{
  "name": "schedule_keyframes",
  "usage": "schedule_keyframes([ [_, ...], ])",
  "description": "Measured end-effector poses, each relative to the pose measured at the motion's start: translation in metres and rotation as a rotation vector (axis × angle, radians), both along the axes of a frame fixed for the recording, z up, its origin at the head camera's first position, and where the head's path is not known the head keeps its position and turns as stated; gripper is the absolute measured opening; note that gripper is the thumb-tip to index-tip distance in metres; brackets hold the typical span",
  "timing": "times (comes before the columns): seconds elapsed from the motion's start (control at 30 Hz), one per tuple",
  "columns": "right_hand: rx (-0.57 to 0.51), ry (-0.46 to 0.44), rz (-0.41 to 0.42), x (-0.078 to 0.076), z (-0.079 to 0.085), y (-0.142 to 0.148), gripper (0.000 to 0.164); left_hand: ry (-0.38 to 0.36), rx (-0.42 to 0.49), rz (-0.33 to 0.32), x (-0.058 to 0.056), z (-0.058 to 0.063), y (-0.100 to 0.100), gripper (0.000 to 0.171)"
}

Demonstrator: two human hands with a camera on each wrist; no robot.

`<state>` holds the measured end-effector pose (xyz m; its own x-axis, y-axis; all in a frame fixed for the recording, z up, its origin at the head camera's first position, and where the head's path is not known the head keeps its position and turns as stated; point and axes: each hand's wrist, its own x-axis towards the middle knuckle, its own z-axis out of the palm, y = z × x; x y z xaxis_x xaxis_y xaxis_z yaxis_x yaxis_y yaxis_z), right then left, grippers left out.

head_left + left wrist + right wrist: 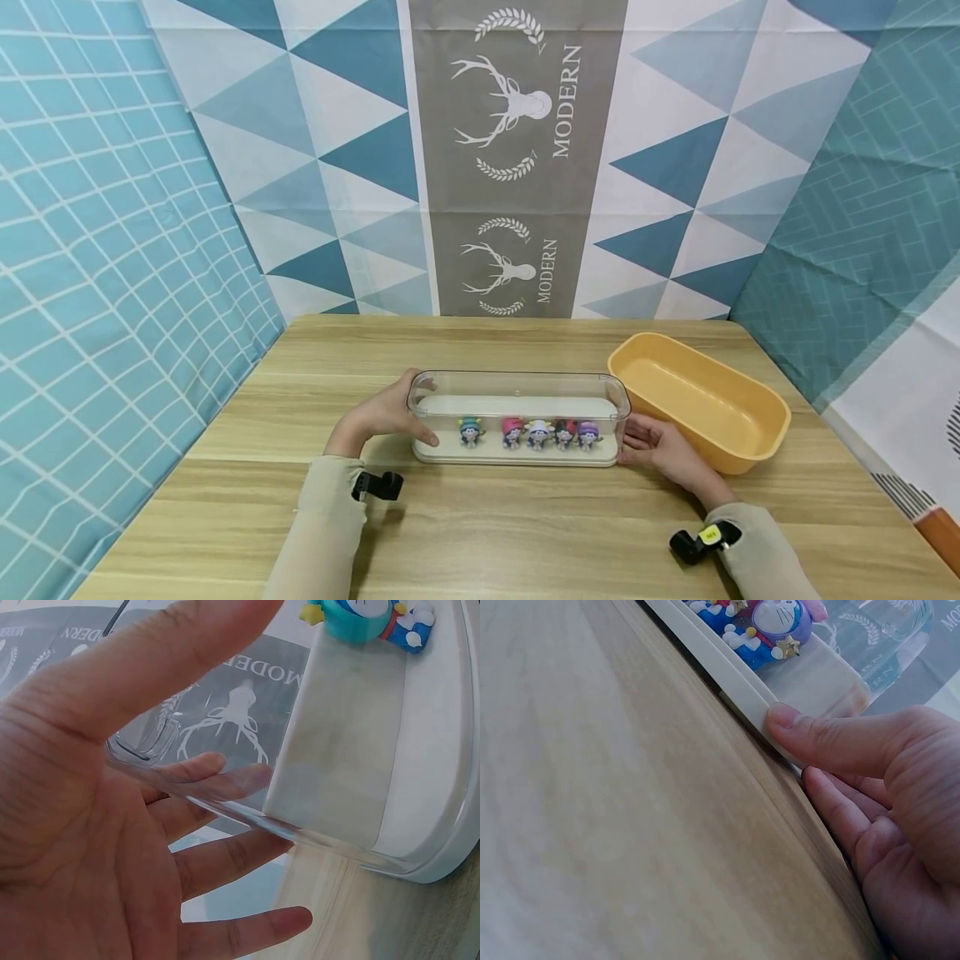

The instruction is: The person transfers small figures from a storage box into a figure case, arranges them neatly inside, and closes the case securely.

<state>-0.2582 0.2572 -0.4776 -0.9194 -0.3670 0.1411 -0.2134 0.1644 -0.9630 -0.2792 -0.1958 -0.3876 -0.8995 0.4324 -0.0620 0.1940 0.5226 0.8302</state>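
A long clear display case (pixel 517 404) with a white base (pixel 517 459) stands on the wooden table. Inside it, several small cartoon figurines with colourful hats sit in a row, among them a green-hatted one (pixel 470 432) and a purple-hatted one (pixel 588 435). At the case's left end is my left hand (pixel 390 411), thumb in front and fingers spread, fairly straight, around the end; the wrist view shows some fingertips through the clear wall. My right hand (pixel 660 450) pinches the base's right front corner, its thumb (pixel 817 735) on the edge and its fingers below.
A yellow oblong tub (pixel 701 400) stands at the right, just behind my right hand. Patterned cloths hang behind the wooden table (pixel 480 533) and at both sides. Each sleeve carries a small black wrist camera.
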Motion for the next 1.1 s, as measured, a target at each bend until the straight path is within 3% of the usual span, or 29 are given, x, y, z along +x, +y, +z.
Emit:
schedule_keyframes([
  [0.33,0.027,-0.002,-0.005,-0.003,-0.001,0.001,0.072,0.019,-0.04,0.021,0.0,0.0,0.001,0.103],
  [0.5,0.106,0.0,0.007,-0.002,0.008,-0.003,0.073,0.061,-0.099,0.054,0.002,0.001,0.003,0.108],
  [0.77,0.278,0.061,0.1,0.002,0.039,-0.005,0.066,0.119,-0.132,0.035,0.003,0.009,0.003,0.114],
  [0.9,0.362,0.114,0.129,0.006,0.062,-0.007,0.08,0.125,-0.126,0.023,0.009,0.017,0.004,0.107],
  [1.1,0.467,0.132,0.084,0.014,0.098,-0.012,0.096,0.188,-0.172,-0.013,0.018,0.029,0.011,0.095],
])
